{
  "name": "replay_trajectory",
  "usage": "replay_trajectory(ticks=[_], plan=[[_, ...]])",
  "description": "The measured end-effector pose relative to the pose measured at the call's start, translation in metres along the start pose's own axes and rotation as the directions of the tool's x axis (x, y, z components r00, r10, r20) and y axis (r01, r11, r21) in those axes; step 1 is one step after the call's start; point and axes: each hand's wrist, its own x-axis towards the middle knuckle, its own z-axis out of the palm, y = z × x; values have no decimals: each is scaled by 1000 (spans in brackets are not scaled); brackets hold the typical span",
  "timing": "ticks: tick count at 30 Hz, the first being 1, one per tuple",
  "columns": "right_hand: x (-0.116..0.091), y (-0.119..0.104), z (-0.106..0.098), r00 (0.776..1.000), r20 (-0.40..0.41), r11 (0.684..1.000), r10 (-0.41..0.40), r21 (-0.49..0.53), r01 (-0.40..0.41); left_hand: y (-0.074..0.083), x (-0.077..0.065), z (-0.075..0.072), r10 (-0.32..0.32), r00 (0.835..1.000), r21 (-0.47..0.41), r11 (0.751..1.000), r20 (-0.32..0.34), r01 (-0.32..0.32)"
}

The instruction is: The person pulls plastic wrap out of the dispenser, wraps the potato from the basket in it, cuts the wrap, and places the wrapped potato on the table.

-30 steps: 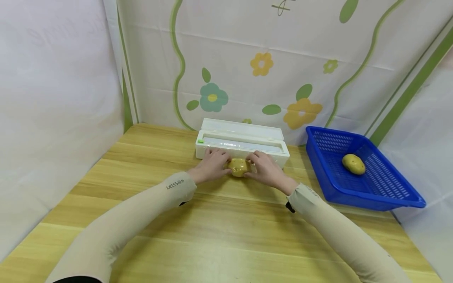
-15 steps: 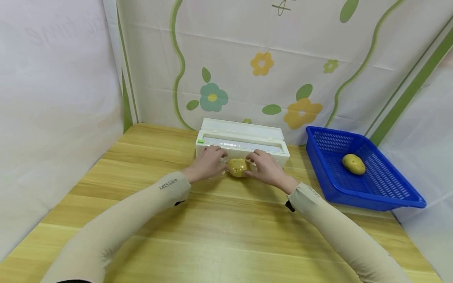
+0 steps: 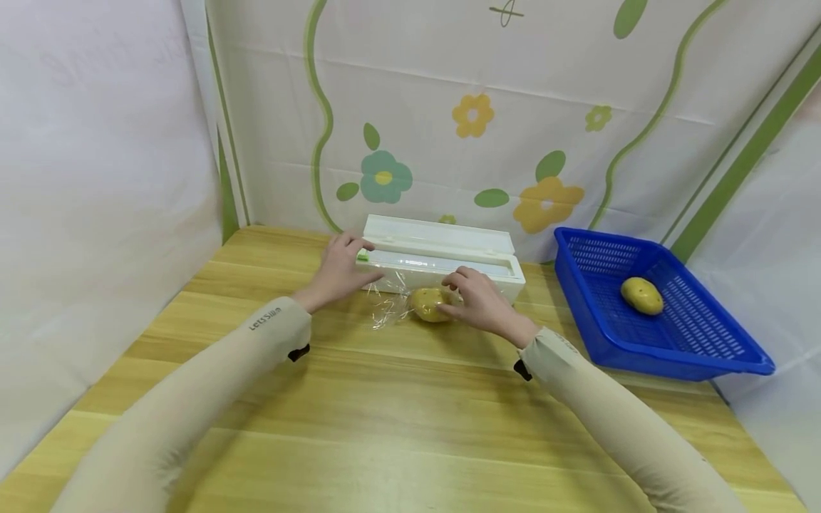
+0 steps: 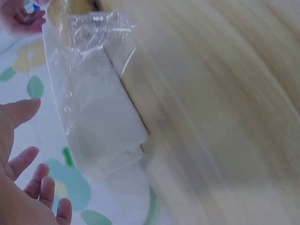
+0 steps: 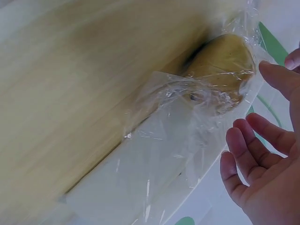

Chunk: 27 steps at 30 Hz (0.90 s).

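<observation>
A white box (image 3: 436, 248) stands near the back edge of the table (image 3: 398, 420), its lid (image 3: 439, 232) raised toward the flowered cloth (image 3: 442, 153) close behind. Just in front of the box sits a potato (image 3: 428, 306) with clear film (image 3: 390, 308) around it; the film crumples out past the potato's left end and drapes over the box's front.

The left hand (image 3: 338, 274) hovers by the box's left end, near the green tab (image 3: 362, 256) — fingers and thumb well apart, nothing in its hold. Before the box's right half, the right hand (image 3: 477, 303) has its fingers loosely bent, a gap between them and the thumb, gripping nothing (whether the thumb touches the film, I can't tell).

To the right of the box, across a narrow strip of table, is a blue basket (image 3: 680, 362) with a second potato (image 3: 641, 296) inside. Left of the box and in front there's wide room for moving.
</observation>
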Motion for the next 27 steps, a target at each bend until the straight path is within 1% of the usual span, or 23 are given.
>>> replay_trajectory(ticks=[2, 5, 9, 14, 16, 18, 20, 22, 24, 27], plan=[[3, -2, -1, 1000, -10, 1000, -7, 5, 7, -5, 0, -1, -45, 999, -19, 999, 16, 45], [9, -5, -4, 1000, -25, 1000, -13, 24, 13, -11, 0, -2, -112, 993, -60, 992, 48, 115], [19, -12, -8, 999, -36, 998, -16, 52, 18, -20, 2, 0, -163, 983, -113, 979, 82, 172], [31, -20, -12, 999, -31, 997, -27, 68, 29, -30, 5, 2, -190, 975, -176, 962, 113, 208], [35, -22, -13, 999, -31, 996, -29, 81, 31, -34, 7, 3, -196, 971, -205, 953, 136, 221], [40, -23, -13, 999, -26, 994, -24, 109, 26, -37, 8, 3, -194, 967, -226, 947, 165, 228], [45, -25, -14, 1000, -23, 987, -12, 159, 16, -40, 9, 4, -188, 962, -242, 942, 197, 234], [53, -27, -13, 1000, -16, 977, 5, 215, -1, -44, 11, 5, -182, 957, -249, 939, 225, 237], [62, -29, -11, 999, -6, 960, 37, 279, -34, -49, 12, 6, -173, 954, -257, 937, 246, 236], [76, -32, -9, 994, 18, 919, 104, 380, -103, -54, 15, 9, -162, 951, -289, 927, 263, 238]])
